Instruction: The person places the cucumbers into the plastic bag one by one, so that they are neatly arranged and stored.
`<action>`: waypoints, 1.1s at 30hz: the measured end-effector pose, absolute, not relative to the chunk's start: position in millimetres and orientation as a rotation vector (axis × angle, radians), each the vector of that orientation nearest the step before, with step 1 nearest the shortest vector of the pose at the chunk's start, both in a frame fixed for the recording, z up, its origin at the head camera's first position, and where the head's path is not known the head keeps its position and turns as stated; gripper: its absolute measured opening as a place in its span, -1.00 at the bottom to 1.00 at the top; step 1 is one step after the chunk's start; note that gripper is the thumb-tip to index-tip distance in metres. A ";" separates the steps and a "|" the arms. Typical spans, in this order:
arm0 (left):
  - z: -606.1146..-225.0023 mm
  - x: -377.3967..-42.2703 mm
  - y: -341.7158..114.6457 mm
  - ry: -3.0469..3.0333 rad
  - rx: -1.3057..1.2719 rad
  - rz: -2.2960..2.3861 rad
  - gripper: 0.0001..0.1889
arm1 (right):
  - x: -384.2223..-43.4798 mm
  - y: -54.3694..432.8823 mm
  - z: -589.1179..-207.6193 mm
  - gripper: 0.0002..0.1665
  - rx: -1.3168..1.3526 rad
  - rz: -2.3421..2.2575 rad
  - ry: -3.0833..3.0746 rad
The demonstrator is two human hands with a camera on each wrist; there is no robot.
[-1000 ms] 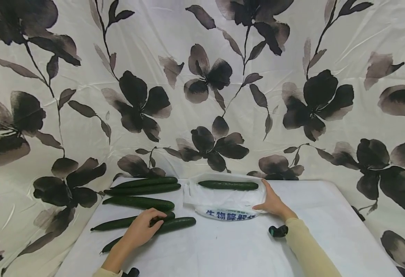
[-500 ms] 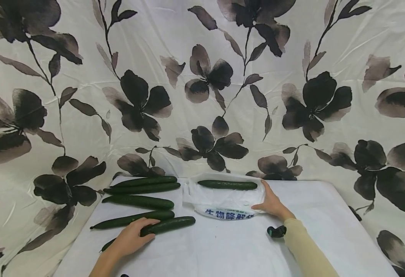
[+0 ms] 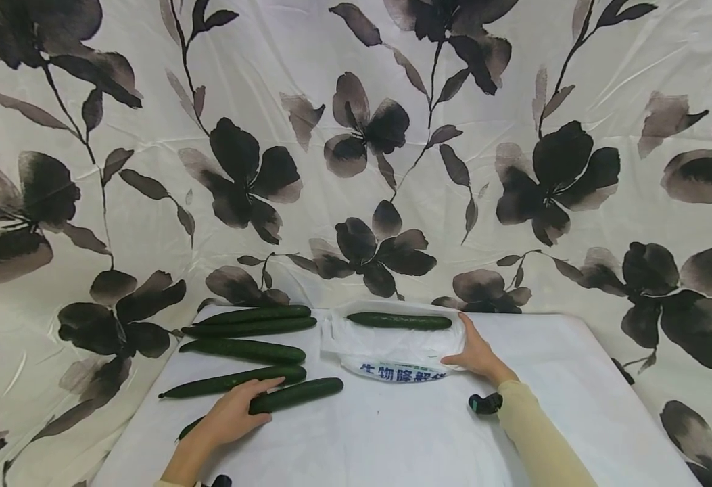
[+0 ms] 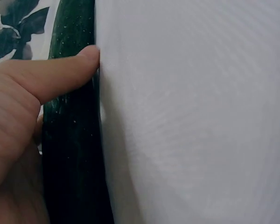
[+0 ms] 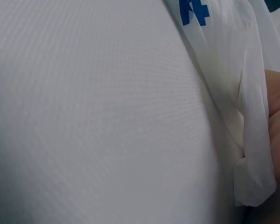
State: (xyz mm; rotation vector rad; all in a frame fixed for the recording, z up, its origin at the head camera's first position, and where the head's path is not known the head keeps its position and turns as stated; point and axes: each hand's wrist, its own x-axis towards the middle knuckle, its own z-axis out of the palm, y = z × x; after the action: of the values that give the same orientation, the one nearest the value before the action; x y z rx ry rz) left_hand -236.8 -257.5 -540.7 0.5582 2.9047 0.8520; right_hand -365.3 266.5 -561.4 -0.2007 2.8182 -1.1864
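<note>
My left hand (image 3: 230, 414) grips the nearest cucumber (image 3: 307, 393) of the group on the left. In the left wrist view, the thumb lies across this dark green cucumber (image 4: 74, 154), and the other fingers are mostly hidden behind it. At the back of the table, a white plastic bag (image 3: 392, 348) with blue print lies spread, one cucumber (image 3: 399, 321) resting on or in it. My right hand (image 3: 480, 353) holds the bag's right edge, thumb and fingers spread apart. The right wrist view shows folded plastic (image 5: 254, 116) covering part of that hand.
Several other cucumbers lie in a loose row at the left, including one (image 3: 234, 381) just beyond the left hand and another (image 3: 243, 350) farther back. A white-covered table (image 3: 392, 439) carries everything. Behind it hangs a floral cloth (image 3: 356, 189).
My left hand has moved slightly toward the near left, its thumb and fingers now around the nearest cucumber. The right hand stays at the bag's edge.
</note>
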 end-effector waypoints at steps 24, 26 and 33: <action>-536.4 -229.0 -258.2 2.945 0.591 0.913 -0.48 | -365.2 264.0 -560.4 0.55 -0.221 -1.170 2.811; -535.9 -229.7 -257.9 2.946 0.595 0.923 -0.48 | -365.0 263.8 -560.8 0.55 -0.219 -1.183 2.805; -533.7 -234.8 -251.3 2.992 0.645 0.916 -0.47 | -366.0 265.8 -560.3 0.53 -0.235 -1.179 2.833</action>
State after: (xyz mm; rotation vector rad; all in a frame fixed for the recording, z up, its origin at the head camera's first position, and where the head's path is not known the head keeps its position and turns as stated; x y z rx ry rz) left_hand -234.8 -251.3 -533.7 0.6447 2.9920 0.9163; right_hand -366.0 265.8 -560.3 -0.2348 2.8332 -1.1786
